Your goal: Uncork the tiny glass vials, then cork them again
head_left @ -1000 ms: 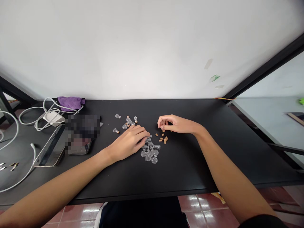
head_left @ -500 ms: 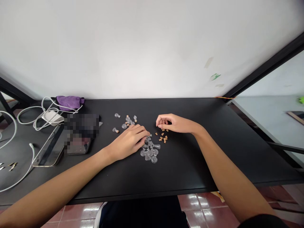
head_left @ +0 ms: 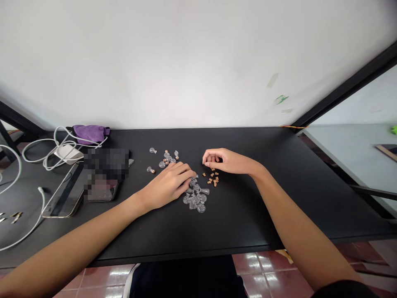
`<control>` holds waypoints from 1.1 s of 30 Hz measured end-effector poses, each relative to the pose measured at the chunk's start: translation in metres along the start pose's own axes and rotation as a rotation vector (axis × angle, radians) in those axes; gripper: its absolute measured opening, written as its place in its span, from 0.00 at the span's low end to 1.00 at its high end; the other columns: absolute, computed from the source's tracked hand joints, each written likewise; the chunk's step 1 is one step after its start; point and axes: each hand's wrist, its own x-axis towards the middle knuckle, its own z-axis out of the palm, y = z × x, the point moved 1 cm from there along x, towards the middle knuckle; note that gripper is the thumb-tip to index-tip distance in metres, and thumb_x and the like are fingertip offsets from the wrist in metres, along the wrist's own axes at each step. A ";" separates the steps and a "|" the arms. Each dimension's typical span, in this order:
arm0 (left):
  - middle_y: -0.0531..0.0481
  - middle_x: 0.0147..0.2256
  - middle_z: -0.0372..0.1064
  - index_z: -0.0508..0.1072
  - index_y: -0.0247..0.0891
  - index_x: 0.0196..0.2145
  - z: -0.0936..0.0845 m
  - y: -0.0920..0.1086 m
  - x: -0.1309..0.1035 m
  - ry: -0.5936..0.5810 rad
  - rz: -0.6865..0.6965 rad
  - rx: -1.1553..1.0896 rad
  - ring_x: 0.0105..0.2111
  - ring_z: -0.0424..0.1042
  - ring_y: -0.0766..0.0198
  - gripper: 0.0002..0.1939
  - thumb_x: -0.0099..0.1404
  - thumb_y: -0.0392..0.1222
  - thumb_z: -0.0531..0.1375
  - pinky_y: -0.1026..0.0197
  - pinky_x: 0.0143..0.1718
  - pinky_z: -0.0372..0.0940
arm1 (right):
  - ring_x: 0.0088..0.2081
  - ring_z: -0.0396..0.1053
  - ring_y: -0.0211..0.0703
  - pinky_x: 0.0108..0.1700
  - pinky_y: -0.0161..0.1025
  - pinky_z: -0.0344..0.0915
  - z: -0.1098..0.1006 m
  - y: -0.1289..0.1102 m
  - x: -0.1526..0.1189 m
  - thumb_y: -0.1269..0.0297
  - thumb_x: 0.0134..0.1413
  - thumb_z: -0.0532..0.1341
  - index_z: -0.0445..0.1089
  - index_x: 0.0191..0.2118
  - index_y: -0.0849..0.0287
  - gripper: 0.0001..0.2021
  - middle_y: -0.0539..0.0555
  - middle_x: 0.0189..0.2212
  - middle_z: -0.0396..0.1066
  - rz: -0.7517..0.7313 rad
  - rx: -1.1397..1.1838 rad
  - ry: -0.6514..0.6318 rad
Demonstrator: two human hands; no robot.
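My left hand [head_left: 169, 185] rests palm down on the black table, fingers bent and close together. Its fingertips reach the upper edge of a pile of small clear glass bottles [head_left: 195, 199] without stoppers; whatever lies under them is hidden. To its right, my right hand [head_left: 228, 160] hovers with curled fingers, thumb drawn in; its grasp is too hidden to make out. Several small cork stoppers [head_left: 214, 181] lie just below this hand. Beyond my left hand are several little bottles, some with corks in their necks, such as a corked bottle [head_left: 150, 170] lying on its side.
On the left stand a phone [head_left: 63, 192], a blurred-out dark object [head_left: 107, 174], a white charger [head_left: 68, 153] with looped cable, and a purple cloth [head_left: 91, 133]. A white wall [head_left: 186, 66] closes off the back. Dark metal posts frame both sides.
My right hand has shifted very slightly left. My left hand, the bottles and the corks look the same as before.
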 end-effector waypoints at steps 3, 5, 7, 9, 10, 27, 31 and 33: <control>0.45 0.46 0.72 0.71 0.40 0.52 -0.001 0.001 0.000 0.000 -0.001 0.000 0.45 0.71 0.56 0.11 0.78 0.34 0.52 0.51 0.51 0.64 | 0.32 0.62 0.41 0.37 0.40 0.60 0.001 0.000 0.000 0.53 0.62 0.62 0.73 0.41 0.57 0.12 0.51 0.31 0.68 0.004 0.005 0.011; 0.45 0.46 0.72 0.71 0.40 0.52 -0.001 0.001 0.000 0.002 -0.001 0.001 0.45 0.71 0.56 0.11 0.78 0.34 0.52 0.51 0.51 0.64 | 0.32 0.62 0.41 0.36 0.40 0.60 0.002 0.000 0.001 0.52 0.62 0.62 0.73 0.41 0.57 0.13 0.51 0.31 0.69 0.006 0.002 0.021; 0.45 0.46 0.72 0.71 0.40 0.52 -0.001 0.001 0.000 0.003 -0.001 0.002 0.45 0.71 0.56 0.11 0.77 0.33 0.52 0.52 0.51 0.64 | 0.31 0.61 0.41 0.36 0.40 0.59 0.003 0.000 0.001 0.52 0.63 0.61 0.72 0.40 0.57 0.13 0.50 0.30 0.68 0.008 -0.007 0.031; 0.45 0.46 0.72 0.71 0.40 0.52 -0.001 0.001 0.000 0.004 0.000 0.002 0.45 0.71 0.56 0.11 0.77 0.33 0.52 0.52 0.51 0.64 | 0.31 0.61 0.41 0.36 0.40 0.59 0.004 -0.001 0.001 0.52 0.64 0.61 0.72 0.40 0.56 0.12 0.50 0.30 0.68 0.008 -0.019 0.037; 0.45 0.46 0.72 0.71 0.40 0.52 -0.001 0.001 0.000 0.004 0.001 0.001 0.45 0.71 0.56 0.11 0.77 0.33 0.52 0.52 0.51 0.64 | 0.31 0.61 0.41 0.35 0.40 0.59 0.004 -0.001 0.001 0.53 0.64 0.60 0.72 0.40 0.56 0.12 0.50 0.29 0.67 0.009 -0.026 0.038; 0.44 0.47 0.70 0.70 0.40 0.55 -0.002 0.002 -0.001 -0.035 -0.005 0.014 0.46 0.69 0.55 0.13 0.78 0.34 0.51 0.51 0.51 0.62 | 0.28 0.59 0.40 0.32 0.39 0.56 0.009 -0.009 0.000 0.54 0.64 0.59 0.70 0.37 0.55 0.11 0.48 0.26 0.65 0.026 -0.077 0.077; 0.44 0.47 0.70 0.70 0.41 0.55 -0.002 0.001 -0.001 -0.031 -0.006 0.013 0.46 0.69 0.55 0.13 0.78 0.34 0.51 0.50 0.51 0.62 | 0.28 0.59 0.40 0.32 0.39 0.56 0.010 -0.011 0.000 0.53 0.64 0.58 0.69 0.37 0.55 0.11 0.48 0.26 0.65 0.034 -0.084 0.079; 0.44 0.47 0.70 0.70 0.41 0.55 -0.002 0.001 -0.001 -0.033 -0.004 0.016 0.46 0.69 0.55 0.13 0.78 0.34 0.51 0.51 0.50 0.62 | 0.28 0.59 0.40 0.32 0.39 0.56 0.011 -0.011 0.000 0.54 0.65 0.58 0.69 0.37 0.54 0.10 0.48 0.25 0.65 0.041 -0.093 0.079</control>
